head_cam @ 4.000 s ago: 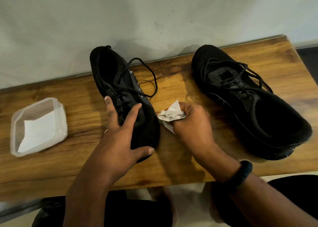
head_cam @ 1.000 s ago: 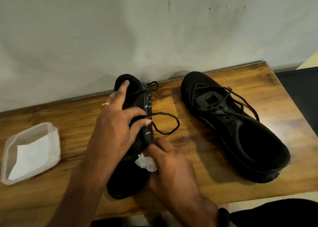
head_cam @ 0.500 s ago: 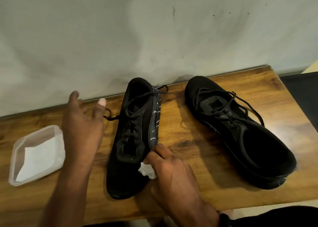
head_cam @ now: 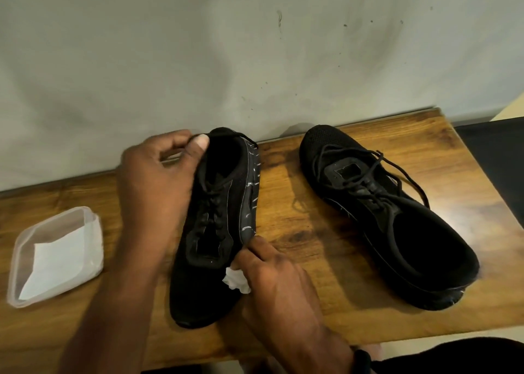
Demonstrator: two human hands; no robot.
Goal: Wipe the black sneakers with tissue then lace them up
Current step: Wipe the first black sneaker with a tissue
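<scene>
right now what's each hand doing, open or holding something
Left hand: curled at the left sneaker heel, cannot tell what it holds.
Right hand: holding the tissue.

dim, soft light | glare right on table (head_cam: 482, 217) | wide-angle bowing

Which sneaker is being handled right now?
The sneaker by the plastic container, toe toward the person: left hand grips its heel, right hand presses tissue to its side. The other sneaker lies untouched.
</scene>
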